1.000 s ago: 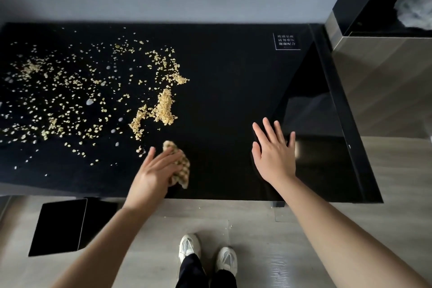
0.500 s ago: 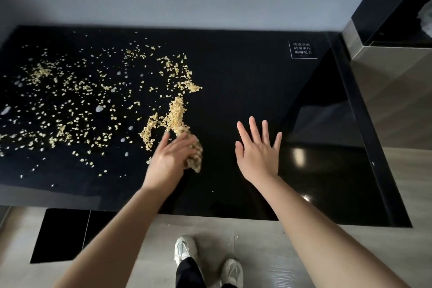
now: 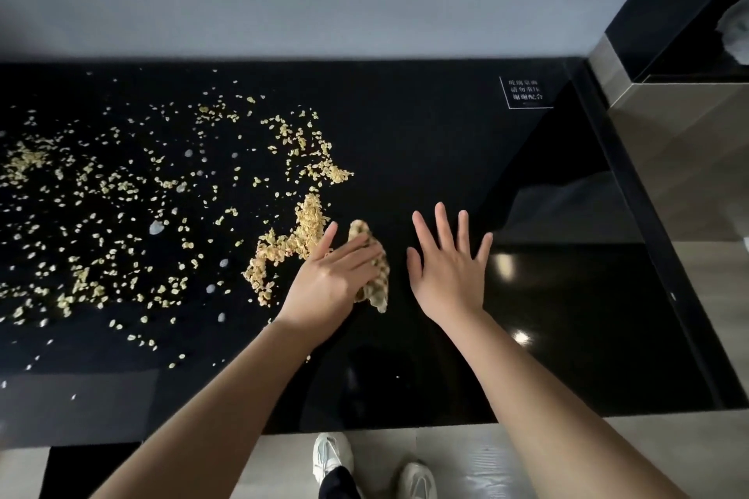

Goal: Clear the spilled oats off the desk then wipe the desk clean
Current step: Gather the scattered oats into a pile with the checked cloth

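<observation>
Head view: black glossy worktop (image 3: 446, 142) with oats (image 3: 302, 235) all over its left half, thickest in a ridge near the middle, thin scatter out to the left edge. Left hand (image 3: 330, 282) lies flat with straight fingers on a crumpled yellowish cloth (image 3: 375, 275), right up against that ridge. Right hand (image 3: 450, 275) is just beside the cloth, fingers spread wide, holding nothing; can't tell if it touches the surface. Small white-lettered label (image 3: 525, 92) sits at the far right corner.
</observation>
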A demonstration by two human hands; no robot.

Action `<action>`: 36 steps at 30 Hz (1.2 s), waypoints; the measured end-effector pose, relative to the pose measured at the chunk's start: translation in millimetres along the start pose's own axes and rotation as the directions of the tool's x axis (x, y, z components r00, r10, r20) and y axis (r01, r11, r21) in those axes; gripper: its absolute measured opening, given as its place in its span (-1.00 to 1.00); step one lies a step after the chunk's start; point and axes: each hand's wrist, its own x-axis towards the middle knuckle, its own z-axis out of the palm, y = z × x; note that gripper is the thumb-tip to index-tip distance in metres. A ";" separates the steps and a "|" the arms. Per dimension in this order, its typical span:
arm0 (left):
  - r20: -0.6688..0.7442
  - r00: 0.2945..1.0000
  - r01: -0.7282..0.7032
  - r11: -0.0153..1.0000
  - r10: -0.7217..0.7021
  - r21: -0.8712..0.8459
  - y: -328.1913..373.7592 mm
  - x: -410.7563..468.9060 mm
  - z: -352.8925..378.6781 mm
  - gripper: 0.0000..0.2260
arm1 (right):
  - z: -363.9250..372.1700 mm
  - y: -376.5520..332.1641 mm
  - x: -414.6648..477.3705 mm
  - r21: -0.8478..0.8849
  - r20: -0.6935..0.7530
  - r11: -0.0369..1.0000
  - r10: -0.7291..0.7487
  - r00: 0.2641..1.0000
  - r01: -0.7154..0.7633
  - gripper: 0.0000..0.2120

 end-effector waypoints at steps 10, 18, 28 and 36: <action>-0.056 0.971 0.236 0.970 -0.233 0.056 -50.4 -47.0 -36.1 -0.74 | 2.1 -47.6 40.5 -0.018 0.007 0.999 0.035 0.999 -0.035 -0.44; -0.057 0.996 0.070 0.997 -0.068 0.032 -54.4 27.6 -25.4 -0.80 | 3.7 -49.1 42.1 0.023 -0.035 0.997 0.076 0.996 -0.075 -0.47; -0.029 0.939 0.343 0.939 -0.343 -0.014 -84.6 -17.3 -29.7 -0.68 | 6.9 -46.8 42.3 -0.005 -0.075 0.999 0.047 0.996 -0.047 -0.47; -0.136 0.972 0.189 0.981 -0.192 -0.036 -68.6 23.8 -39.6 -0.85 | 1.2 -38.1 61.1 0.013 -0.029 0.999 0.045 0.999 -0.045 -0.46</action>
